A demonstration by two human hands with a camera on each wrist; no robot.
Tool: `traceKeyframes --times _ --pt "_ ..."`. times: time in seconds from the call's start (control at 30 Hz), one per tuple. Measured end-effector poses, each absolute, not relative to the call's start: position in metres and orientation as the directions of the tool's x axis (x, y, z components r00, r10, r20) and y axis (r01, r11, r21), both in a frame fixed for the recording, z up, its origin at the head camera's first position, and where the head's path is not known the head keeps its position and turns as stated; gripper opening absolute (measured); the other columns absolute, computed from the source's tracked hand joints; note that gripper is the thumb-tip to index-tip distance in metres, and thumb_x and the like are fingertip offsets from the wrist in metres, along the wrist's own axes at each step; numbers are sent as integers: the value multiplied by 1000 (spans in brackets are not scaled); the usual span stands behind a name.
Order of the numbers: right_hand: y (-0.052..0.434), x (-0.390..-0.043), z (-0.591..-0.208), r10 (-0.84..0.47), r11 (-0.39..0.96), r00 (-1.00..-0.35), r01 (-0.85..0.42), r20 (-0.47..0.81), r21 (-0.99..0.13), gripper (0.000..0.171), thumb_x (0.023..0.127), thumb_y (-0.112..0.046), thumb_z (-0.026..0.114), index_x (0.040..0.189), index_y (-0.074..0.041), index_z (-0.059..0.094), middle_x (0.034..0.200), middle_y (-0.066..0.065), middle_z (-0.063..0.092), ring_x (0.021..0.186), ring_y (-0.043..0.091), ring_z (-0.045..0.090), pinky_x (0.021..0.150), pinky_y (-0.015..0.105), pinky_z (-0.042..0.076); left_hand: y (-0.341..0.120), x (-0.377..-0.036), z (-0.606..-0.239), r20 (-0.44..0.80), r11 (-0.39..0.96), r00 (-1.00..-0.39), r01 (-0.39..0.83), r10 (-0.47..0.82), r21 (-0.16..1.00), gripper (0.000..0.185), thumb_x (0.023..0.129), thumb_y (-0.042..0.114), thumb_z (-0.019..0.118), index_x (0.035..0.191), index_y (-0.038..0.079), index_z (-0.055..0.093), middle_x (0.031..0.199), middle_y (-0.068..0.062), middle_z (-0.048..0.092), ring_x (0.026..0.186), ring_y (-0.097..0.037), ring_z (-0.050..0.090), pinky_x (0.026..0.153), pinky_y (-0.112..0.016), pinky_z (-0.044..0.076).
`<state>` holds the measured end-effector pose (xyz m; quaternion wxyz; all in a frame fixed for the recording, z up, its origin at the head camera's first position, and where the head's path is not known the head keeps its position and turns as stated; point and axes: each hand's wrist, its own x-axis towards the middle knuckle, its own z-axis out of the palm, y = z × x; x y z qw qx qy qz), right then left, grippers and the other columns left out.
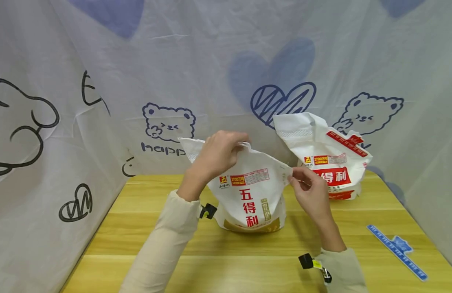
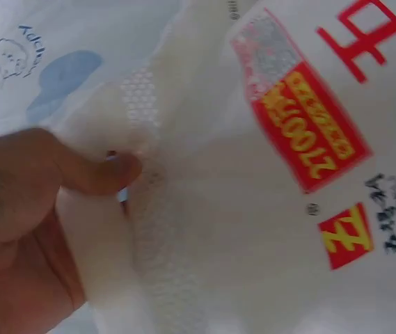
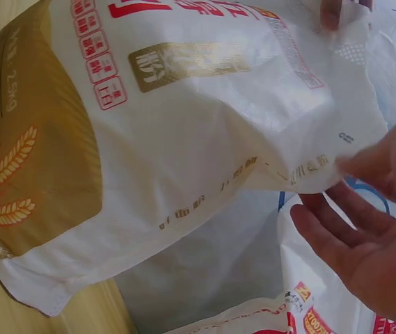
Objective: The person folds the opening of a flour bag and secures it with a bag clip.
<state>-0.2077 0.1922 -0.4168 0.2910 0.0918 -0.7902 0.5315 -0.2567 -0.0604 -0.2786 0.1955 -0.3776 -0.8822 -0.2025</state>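
Observation:
A white flour bag (image 1: 229, 203) with red lettering and a gold base stands upright on the table, its top edge raised. My left hand (image 1: 218, 154) pinches that top edge near its middle; in the left wrist view the thumb (image 2: 107, 172) lies on the dimpled band along the edge. At the bag's upper right corner, my right hand (image 1: 312, 193) pinches the white material between thumb and fingers. The right wrist view shows the bag's side (image 3: 204, 139), with wheat ears printed on the gold part.
Behind, to the right, stands a second flour bag (image 1: 297, 136) with a red sealing clip (image 1: 348, 143) across its folded top. A blue sealing clip (image 1: 396, 250) lies on the wooden table (image 1: 145, 228) at the right. White printed cloth (image 1: 211, 73) encloses the back and sides.

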Motion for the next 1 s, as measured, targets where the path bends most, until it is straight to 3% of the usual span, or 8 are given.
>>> traceKeyframes --times 0.13,0.2,0.27,0.4,0.5,0.67,0.83,1.0 --pt "194 -206 -415 97 291 -848 -476 521 -830 23 104 -10 61 118 7 67 112 20 70 99 16 69 85 19 56 -66 -250 -275 391 634 -677 731 624 253 16 95 29 74 108 19 74 107 3 74 89 -16 66 78 -33 54" --pt "193 -206 -414 74 247 -853 -487 517 -838 27 107 -15 55 118 6 67 113 20 69 101 15 69 88 22 56 -66 -247 -274 353 649 -704 708 616 278 32 99 46 65 116 20 73 115 2 73 97 -17 68 86 -37 55" --pt "192 -205 -412 63 220 -854 -493 517 -842 28 108 -16 53 117 5 68 113 19 69 103 15 69 91 24 56 -66 -246 -273 343 660 -723 689 600 298 42 104 52 53 120 19 73 119 1 73 105 -19 68 91 -39 54" --pt "189 -206 -413 65 257 -850 -492 523 -832 22 105 -13 59 115 2 70 111 14 70 101 21 68 89 20 55 -65 -247 -273 375 664 -733 677 568 319 35 106 41 54 118 15 75 118 -2 73 108 -21 69 92 -39 55" --pt "188 -208 -415 82 289 -853 -474 515 -832 19 101 -12 66 114 1 71 110 12 70 102 22 68 87 17 54 -66 -249 -275 411 666 -730 676 547 314 23 100 30 64 110 13 76 112 -2 74 101 -20 69 86 -36 56" --pt "187 -210 -418 91 276 -867 -451 491 -848 19 96 -8 72 113 1 71 112 14 70 106 20 67 88 18 54 -67 -248 -276 405 709 -756 640 514 296 23 93 17 64 112 13 76 118 -4 72 104 -23 66 83 -36 54" --pt "186 -212 -420 103 285 -869 -440 484 -851 23 94 -7 74 114 2 70 113 15 69 104 13 67 89 17 54 -63 -246 -277 356 781 -808 568 469 260 28 94 15 67 121 15 73 124 -5 70 101 -26 65 77 -39 54" --pt "186 -214 -423 123 321 -866 -428 485 -845 23 95 -11 74 114 1 72 112 13 73 102 11 67 86 15 54 -58 -248 -281 413 785 -804 558 429 270 18 94 14 76 112 14 77 112 -3 75 98 -24 69 77 -37 57"
